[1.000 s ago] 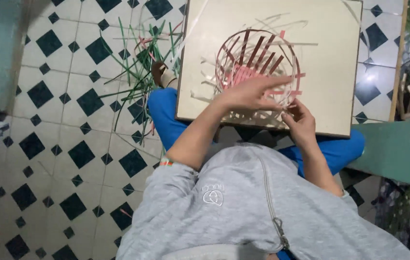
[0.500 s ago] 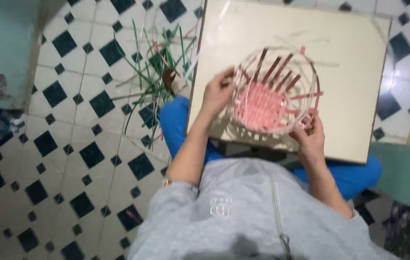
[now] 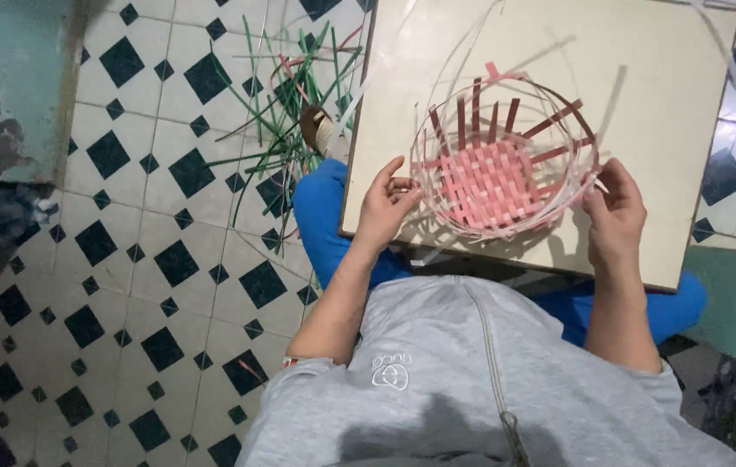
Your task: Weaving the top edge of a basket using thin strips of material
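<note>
Two hands are kept at the half-woven basket point(image 3: 502, 164), which rests on the cream board point(image 3: 688, 95) laid over the lap. The left hand point(image 3: 383, 207) is closed lightly on pale strips at the left rim, the right hand point(image 3: 614, 212) on the right rim. If the hold slackens, the loose upright strips may spring out. Further left, green strips point(image 3: 277, 104) lie on the tiled floor point(image 3: 126, 259).
</note>
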